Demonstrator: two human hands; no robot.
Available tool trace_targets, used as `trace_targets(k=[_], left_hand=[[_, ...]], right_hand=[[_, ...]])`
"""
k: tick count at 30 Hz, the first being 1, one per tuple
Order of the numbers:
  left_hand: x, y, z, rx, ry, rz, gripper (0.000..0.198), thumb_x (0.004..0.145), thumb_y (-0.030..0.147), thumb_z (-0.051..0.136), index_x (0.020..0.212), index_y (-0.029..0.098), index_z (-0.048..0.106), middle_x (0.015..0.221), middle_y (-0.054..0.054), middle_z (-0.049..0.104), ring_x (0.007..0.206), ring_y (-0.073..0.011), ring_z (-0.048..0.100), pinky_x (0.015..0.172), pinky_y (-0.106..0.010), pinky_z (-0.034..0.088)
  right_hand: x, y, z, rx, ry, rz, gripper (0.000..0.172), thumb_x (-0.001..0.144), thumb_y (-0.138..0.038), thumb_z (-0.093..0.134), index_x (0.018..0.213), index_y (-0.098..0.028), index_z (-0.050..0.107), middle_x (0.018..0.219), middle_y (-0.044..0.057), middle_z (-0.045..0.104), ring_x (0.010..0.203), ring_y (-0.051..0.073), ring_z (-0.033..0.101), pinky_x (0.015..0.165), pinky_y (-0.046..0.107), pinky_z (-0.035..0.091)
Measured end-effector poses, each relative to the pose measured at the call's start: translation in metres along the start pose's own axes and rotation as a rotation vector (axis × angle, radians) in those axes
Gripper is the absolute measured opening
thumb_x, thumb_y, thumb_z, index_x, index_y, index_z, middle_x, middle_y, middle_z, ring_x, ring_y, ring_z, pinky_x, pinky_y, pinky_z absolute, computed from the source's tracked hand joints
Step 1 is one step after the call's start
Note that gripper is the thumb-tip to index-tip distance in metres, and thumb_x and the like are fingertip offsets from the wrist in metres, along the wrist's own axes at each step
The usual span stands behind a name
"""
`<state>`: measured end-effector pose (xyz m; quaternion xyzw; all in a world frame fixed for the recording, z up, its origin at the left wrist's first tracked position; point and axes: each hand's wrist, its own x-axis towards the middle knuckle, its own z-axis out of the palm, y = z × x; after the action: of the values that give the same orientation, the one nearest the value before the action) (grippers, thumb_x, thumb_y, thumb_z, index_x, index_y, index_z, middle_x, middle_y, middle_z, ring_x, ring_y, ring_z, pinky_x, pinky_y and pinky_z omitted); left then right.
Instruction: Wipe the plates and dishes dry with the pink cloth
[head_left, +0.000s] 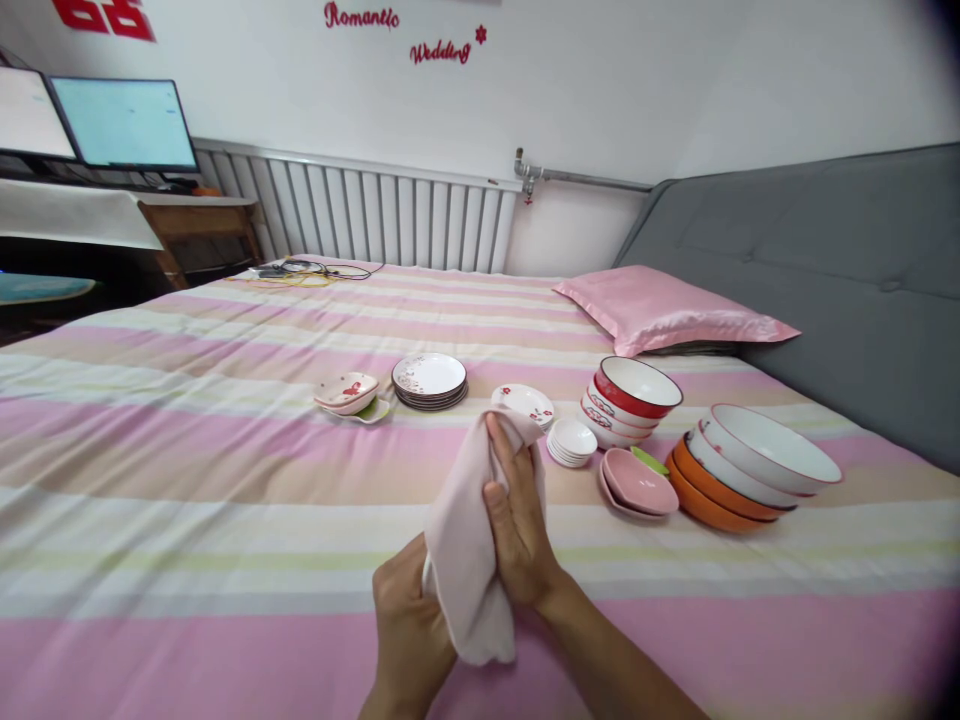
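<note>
Both my hands meet low in the middle of the view, above a striped pink bedspread (pixel 187 470). A pale pink cloth (pixel 469 545) hangs between them. My right hand (pixel 517 520) presses flat against the cloth, fingers together and pointing up. Underneath and to the left, my left hand (pixel 405 620) is closed on the cloth; whether anything is wrapped inside I cannot make out. Just beyond my fingertips lies a small white dish with red flowers (pixel 523 403).
Crockery lies on the bed: a stack of plates (pixel 430 380), small shaped dishes (pixel 350 394), tiny white saucers (pixel 571 441), red-and-white bowls (pixel 628 400), pink bowls (pixel 639 484), and large orange and white bowls (pixel 750 470). A pink pillow (pixel 667 308) and grey headboard (pixel 840 270) are at right.
</note>
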<state>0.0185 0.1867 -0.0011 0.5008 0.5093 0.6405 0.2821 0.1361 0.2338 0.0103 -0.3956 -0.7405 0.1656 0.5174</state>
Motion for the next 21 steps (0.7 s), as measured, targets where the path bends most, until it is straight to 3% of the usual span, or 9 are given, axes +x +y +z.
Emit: trace_targets(k=[2, 4, 7, 10, 13, 17, 21], left_hand=[[-0.002, 0.006, 0.005, 0.031, 0.008, 0.019, 0.034, 0.058, 0.025, 0.071, 0.038, 0.016, 0.045, 0.043, 0.004, 0.039, 0.044, -0.0075, 0.032, 0.041, -0.022, 0.029], [-0.004, 0.01, 0.008, 0.018, 0.051, -0.085, 0.027, 0.056, 0.024, 0.069, 0.041, 0.016, 0.049, 0.043, 0.004, 0.041, 0.044, -0.008, 0.034, 0.04, -0.021, 0.029], [-0.002, 0.01, 0.006, -0.088, 0.149, -0.281, 0.019, 0.055, 0.029, 0.073, 0.051, 0.014, 0.063, 0.048, 0.0, 0.056, 0.048, -0.014, 0.05, 0.044, -0.023, 0.04], [0.004, 0.007, -0.002, -0.259, 0.237, -0.456, 0.027, 0.049, 0.03, 0.08, 0.066, 0.011, 0.07, 0.061, -0.006, 0.068, 0.057, -0.0213, 0.062, 0.051, -0.028, 0.049], [0.012, 0.007, -0.009, -0.409, 0.346, -0.579, 0.03, 0.047, 0.027, 0.083, 0.069, 0.01, 0.07, 0.064, -0.007, 0.069, 0.057, -0.0225, 0.064, 0.05, -0.029, 0.051], [0.021, 0.011, -0.014, -0.503, 0.479, -0.627, 0.023, 0.06, 0.028, 0.076, 0.076, 0.013, 0.069, 0.062, -0.005, 0.068, 0.061, -0.0217, 0.067, 0.057, -0.029, 0.055], [0.028, 0.012, -0.019, -0.573, 0.604, -0.605, 0.025, 0.065, 0.026, 0.073, 0.086, 0.015, 0.067, 0.078, -0.004, 0.071, 0.073, -0.0201, 0.068, 0.064, -0.028, 0.057]], right_hand=[[0.004, 0.004, -0.002, -0.019, 0.014, -0.006, 0.05, 0.097, -0.033, 0.026, 0.146, -0.026, 0.018, 0.151, 0.004, 0.024, 0.139, 0.024, 0.02, 0.113, 0.051, 0.013], [0.006, 0.007, -0.003, -0.036, 0.037, 0.0, 0.049, 0.097, -0.032, 0.027, 0.145, -0.025, 0.022, 0.149, 0.005, 0.029, 0.138, 0.023, 0.023, 0.113, 0.05, 0.015], [0.008, 0.016, 0.0, -0.037, 0.084, 0.062, 0.048, 0.097, -0.032, 0.03, 0.144, -0.024, 0.026, 0.145, 0.006, 0.036, 0.136, 0.021, 0.027, 0.113, 0.047, 0.019], [0.006, 0.024, 0.009, 0.033, 0.087, 0.157, 0.049, 0.097, -0.033, 0.03, 0.144, -0.021, 0.025, 0.146, 0.008, 0.035, 0.136, 0.02, 0.028, 0.112, 0.043, 0.024], [0.0, 0.027, 0.023, 0.109, 0.062, 0.221, 0.053, 0.097, -0.035, 0.029, 0.146, -0.018, 0.018, 0.15, 0.009, 0.026, 0.14, 0.018, 0.02, 0.114, 0.041, 0.021], [-0.013, 0.019, 0.039, 0.105, 0.005, 0.263, 0.058, 0.097, -0.036, 0.03, 0.148, -0.02, 0.007, 0.154, 0.007, 0.013, 0.142, 0.019, 0.01, 0.115, 0.042, 0.016], [-0.026, 0.007, 0.046, 0.025, -0.072, 0.197, 0.064, 0.095, -0.034, 0.034, 0.148, -0.02, 0.0, 0.154, 0.009, 0.014, 0.141, 0.023, 0.013, 0.114, 0.044, 0.02]])
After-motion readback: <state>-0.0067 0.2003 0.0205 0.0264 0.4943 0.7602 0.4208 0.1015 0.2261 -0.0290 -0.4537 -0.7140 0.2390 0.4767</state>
